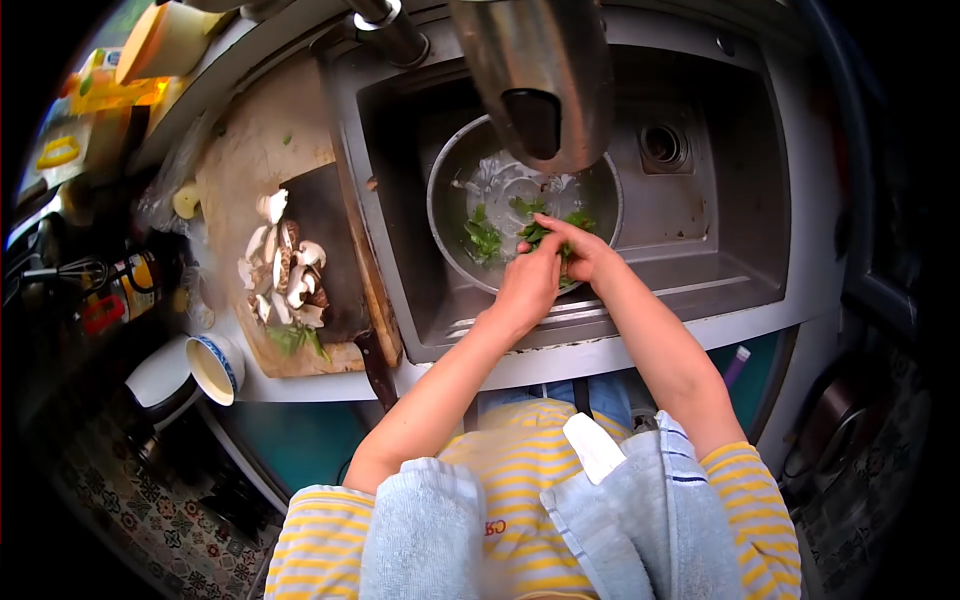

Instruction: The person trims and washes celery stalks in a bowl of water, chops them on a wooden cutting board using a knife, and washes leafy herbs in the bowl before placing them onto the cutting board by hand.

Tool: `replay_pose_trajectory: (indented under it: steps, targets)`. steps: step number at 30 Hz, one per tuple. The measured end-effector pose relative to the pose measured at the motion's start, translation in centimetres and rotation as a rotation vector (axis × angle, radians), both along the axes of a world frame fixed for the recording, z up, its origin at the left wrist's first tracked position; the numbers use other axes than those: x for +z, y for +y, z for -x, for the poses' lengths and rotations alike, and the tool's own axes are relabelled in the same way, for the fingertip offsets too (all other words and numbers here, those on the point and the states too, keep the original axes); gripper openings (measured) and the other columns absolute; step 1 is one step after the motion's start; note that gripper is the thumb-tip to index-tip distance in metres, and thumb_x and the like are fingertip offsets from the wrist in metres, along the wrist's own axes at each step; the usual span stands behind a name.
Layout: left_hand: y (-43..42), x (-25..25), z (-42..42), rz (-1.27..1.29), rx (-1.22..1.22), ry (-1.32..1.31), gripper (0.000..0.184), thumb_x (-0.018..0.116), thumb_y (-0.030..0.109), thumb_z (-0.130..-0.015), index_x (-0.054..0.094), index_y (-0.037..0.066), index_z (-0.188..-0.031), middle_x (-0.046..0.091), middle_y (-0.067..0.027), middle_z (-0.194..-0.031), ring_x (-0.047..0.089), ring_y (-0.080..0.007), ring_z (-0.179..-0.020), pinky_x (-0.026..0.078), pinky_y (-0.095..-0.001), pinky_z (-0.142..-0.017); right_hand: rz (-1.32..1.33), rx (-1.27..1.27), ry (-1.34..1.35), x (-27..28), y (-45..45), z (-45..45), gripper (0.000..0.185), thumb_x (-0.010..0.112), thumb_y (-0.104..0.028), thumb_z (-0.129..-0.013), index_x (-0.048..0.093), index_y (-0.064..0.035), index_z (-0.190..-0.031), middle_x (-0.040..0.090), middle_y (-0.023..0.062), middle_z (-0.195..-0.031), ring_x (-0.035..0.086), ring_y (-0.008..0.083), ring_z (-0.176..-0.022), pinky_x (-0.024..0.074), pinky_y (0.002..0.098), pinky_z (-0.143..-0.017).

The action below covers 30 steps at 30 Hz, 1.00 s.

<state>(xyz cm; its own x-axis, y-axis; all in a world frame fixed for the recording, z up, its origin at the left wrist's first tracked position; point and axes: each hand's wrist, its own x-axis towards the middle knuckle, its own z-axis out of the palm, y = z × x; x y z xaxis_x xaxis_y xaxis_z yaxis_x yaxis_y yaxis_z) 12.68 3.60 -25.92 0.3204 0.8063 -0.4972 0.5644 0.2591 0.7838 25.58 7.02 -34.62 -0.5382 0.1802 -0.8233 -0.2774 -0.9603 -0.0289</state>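
A round metal bowl (434, 215) with water in it stands in the sink (690, 215). Over its near edge my left hand (532, 282) and my right hand (585, 252) meet, fingers closed around green leafy herbs (540, 235). More loose leaves (483, 236) float at the left of the bowl. The fingers partly cover the herbs, so their stems are hard to make out. Directly above hangs the metal faucet head (540, 85), hiding the bowl's far rim.
Left of the sink, a wooden cutting board (262, 125) carries sliced mushrooms (285, 265), a few green leaves (290, 340) and a broad knife with a dark handle (376, 365). A white-and-blue cup (215, 368) sits at the counter's edge. The drain (662, 146) is at the sink's far right.
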Motion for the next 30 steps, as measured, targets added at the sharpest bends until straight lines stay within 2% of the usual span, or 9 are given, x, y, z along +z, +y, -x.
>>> replay_pose_trajectory:
  steps: [6, 7, 10, 18, 20, 22, 24, 28, 30]
  targets:
    - [0.4, 1.4, -0.9, -0.527, 0.118, 0.242, 0.034, 0.054, 0.01, -0.076, 0.049, 0.01, -0.11, 0.059, -0.0131, -0.09, 0.056, -0.0291, -0.084, 0.044, -0.0406, -0.073, 0.021, -0.375, 0.09, 0.7, -1.6, 0.2, 0.033, 0.059, -0.036, -0.08, 0.056, -0.0066, -0.095, 0.058, 0.0094, -0.097, 0.055, 0.0216, -0.093, 0.0451, 0.0329, -0.083]
    - [0.5, 1.7, -1.2, -0.758, 0.088, 0.238, 0.034, 0.053, 0.007, -0.075, 0.049, 0.007, -0.109, 0.058, -0.013, -0.089, 0.054, -0.0272, -0.089, 0.04, -0.0392, -0.082, 0.017, -0.419, 0.093, 2.2, -1.5, 0.4, 0.034, 0.058, -0.037, -0.081, 0.056, -0.0062, -0.095, 0.058, 0.0101, -0.097, 0.055, 0.0218, -0.092, 0.0451, 0.0333, -0.083]
    - [0.0, 1.1, -1.5, -0.829, 0.126, -0.005, 0.028, 0.05, 0.004, -0.079, 0.05, 0.003, -0.107, 0.057, -0.0127, -0.093, 0.053, -0.0313, -0.087, 0.038, -0.0409, -0.084, 0.017, -0.421, 0.261, 2.2, -1.4, 0.2, 0.04, 0.051, -0.041, -0.083, 0.056, -0.0046, -0.097, 0.058, 0.0128, -0.095, 0.056, 0.023, -0.091, 0.0445, 0.0358, -0.083]
    - [-0.4, 3.6, -0.6, -0.596, -0.188, 0.084, 0.026, 0.056, 0.004, -0.072, 0.06, 0.01, -0.097, 0.06, -0.0084, -0.093, 0.053, -0.0263, -0.094, 0.033, -0.0392, -0.091, -0.056, -0.481, 0.195, 3.6, -1.8, -0.1, 0.034, 0.053, -0.036, -0.083, 0.057, -0.004, -0.092, 0.061, 0.0098, -0.087, 0.058, 0.0241, -0.083, 0.0466, 0.0366, -0.078]
    - [1.3, 5.0, 0.6, -0.36, 0.007, -0.227, 0.025, 0.057, 0.003, -0.072, 0.061, 0.009, -0.096, 0.061, -0.0093, -0.091, 0.055, -0.0272, -0.089, 0.04, -0.0378, -0.085, -0.146, -0.447, 0.213, 4.7, -1.4, 0.0, 0.03, 0.055, -0.034, -0.082, 0.058, -0.0055, -0.092, 0.061, 0.0087, -0.087, 0.058, 0.0233, -0.082, 0.047, 0.0362, -0.077]
    - [2.3, 4.7, 2.1, -0.193, 0.266, -0.395, 0.025, 0.057, 0.002, -0.072, 0.06, 0.008, -0.096, 0.061, -0.0102, -0.089, 0.057, -0.0277, -0.085, 0.044, -0.037, -0.081, -0.151, -0.429, 0.283, 4.9, -1.0, -1.9, 0.022, 0.056, -0.031, -0.082, 0.057, -0.0115, -0.091, 0.059, 0.0085, -0.087, 0.057, 0.0156, -0.077, 0.0483, 0.0273, -0.053]
    - [4.1, 0.4, 4.8, -0.042, 0.345, -0.325, 0.026, 0.057, 0.0, -0.072, 0.06, 0.006, -0.097, 0.061, -0.0122, -0.088, 0.059, -0.0287, -0.084, 0.047, -0.0352, -0.076, -0.199, -0.423, 0.349, 5.8, -0.5, -2.4, 0.019, 0.054, -0.031, -0.083, 0.055, -0.0142, -0.092, 0.055, 0.0063, -0.088, 0.053, 0.0127, -0.07, 0.0439, 0.0214, -0.046]
    - [6.0, -5.6, 7.7, -0.288, -0.01, 0.515, 0.039, 0.062, 0.008, -0.07, 0.054, 0.007, -0.108, 0.047, -0.0177, -0.12, 0.052, -0.0324, -0.101, 0.042, -0.0374, -0.088, -0.217, -0.423, 0.312, 6.7, -0.4, -4.2, 0.018, 0.053, -0.03, -0.084, 0.053, -0.0136, -0.091, 0.05, 0.004, -0.083, 0.047, 0.0108, -0.062, 0.0411, 0.0187, -0.046]
    - [5.7, -8.0, 7.5, -0.255, -0.125, 0.553, 0.048, 0.062, 0.01, -0.069, 0.05, 0.013, -0.114, 0.036, -0.0168, -0.127, 0.048, -0.0381, -0.102, 0.043, -0.0419, -0.086, -0.229, -0.42, 0.293, 7.0, -0.6, -4.8, 0.018, 0.054, -0.03, -0.084, 0.053, -0.0135, -0.091, 0.05, 0.0039, -0.083, 0.047, 0.0108, -0.062, 0.0402, 0.0186, -0.045]
